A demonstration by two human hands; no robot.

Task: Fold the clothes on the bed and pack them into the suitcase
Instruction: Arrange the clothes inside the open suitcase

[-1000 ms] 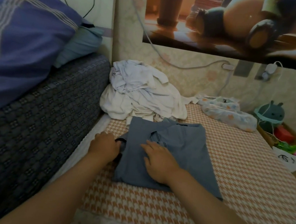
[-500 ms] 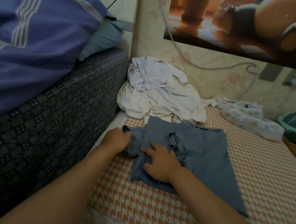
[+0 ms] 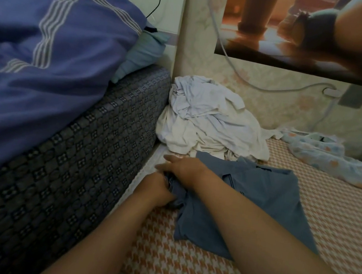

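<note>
Clutching a bunched left edge of the blue shirt (image 3: 266, 201), our left hand (image 3: 157, 190) has its grip curled tight around the fabric. Our right hand (image 3: 185, 169) lies just beyond it, fingers straight and resting across the same edge, with nothing in its grip. The shirt lies on the bed's orange houndstooth sheet (image 3: 337, 215), its far edge touching the pile of white clothes (image 3: 209, 122).

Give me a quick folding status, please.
Left hand grips bunched edge of blue shirt; right hand rests flat on it. White clothes pile unfolded behind.
</note>
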